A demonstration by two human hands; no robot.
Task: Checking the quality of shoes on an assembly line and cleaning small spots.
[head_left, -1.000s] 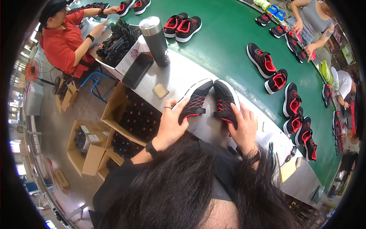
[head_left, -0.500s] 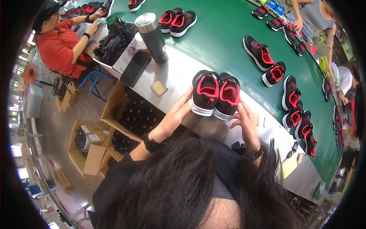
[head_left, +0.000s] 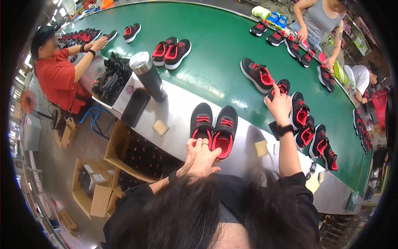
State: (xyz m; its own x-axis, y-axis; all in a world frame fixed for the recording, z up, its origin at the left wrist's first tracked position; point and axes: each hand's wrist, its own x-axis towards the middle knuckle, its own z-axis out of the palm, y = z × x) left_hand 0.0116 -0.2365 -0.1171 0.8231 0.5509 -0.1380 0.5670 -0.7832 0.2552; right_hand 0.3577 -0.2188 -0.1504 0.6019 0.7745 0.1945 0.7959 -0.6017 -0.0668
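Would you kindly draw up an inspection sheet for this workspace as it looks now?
Surface: metal bench beside a green table.
Job's things: two black-and-red shoes side by side on the bench; another shoe on the green table.
Clutter: dark tumbler, flat black item, two pale blocks.
Hands: left hand at the pair's heels; right hand at the other shoe, grip unclear.
Cables: nothing clearly seen.
Surroundings: co-worker in red, co-worker in gray, open carton, fan.

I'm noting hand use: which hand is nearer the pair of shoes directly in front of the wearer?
Left. The left hand is at the heels of the pair; the right hand is farther off to the right, by another shoe.
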